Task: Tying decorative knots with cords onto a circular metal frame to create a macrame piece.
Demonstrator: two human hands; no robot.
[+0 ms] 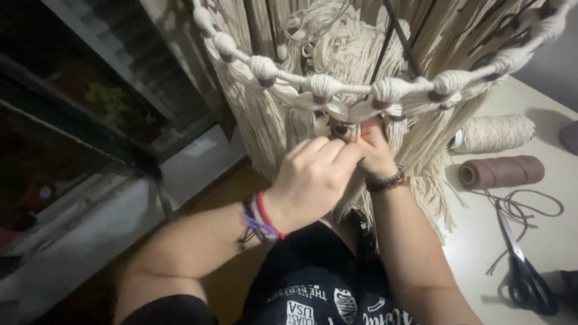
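Under the big hanging ring [385, 90], our two hands meet close together. We are working on the cream cords [271, 129] that hang down from it like a thick curtain.

Our left hand [313, 177] is curled up tight, with the fingers bent in, pinching a cord near the ring. Our right hand [376, 153] sits just behind it, fingers also bent and pinching the same spot, where a dark painted nail shows. We cannot tell just how many cords each hand holds, since the fingers hide them. We think both hands stay this close so one can hold the cord still while the other pulls it tight.

We see the ring lying flat, like a hoop seen from below, and it runs from left to right across the top. Knots with little brown beads sit along it. The cords point straight down from the ring, so they are long from top to bottom. Their loose ends hang free near our lap.

At our right is a white table [542, 241]. A cream spool [494, 133] and a brown spool [503, 171] lie on their sides there, near each other. Black scissors [524, 271] rest closer to us, beside a loose brown string [530, 207]. They lie well apart from our hands, but we think near enough to grab.
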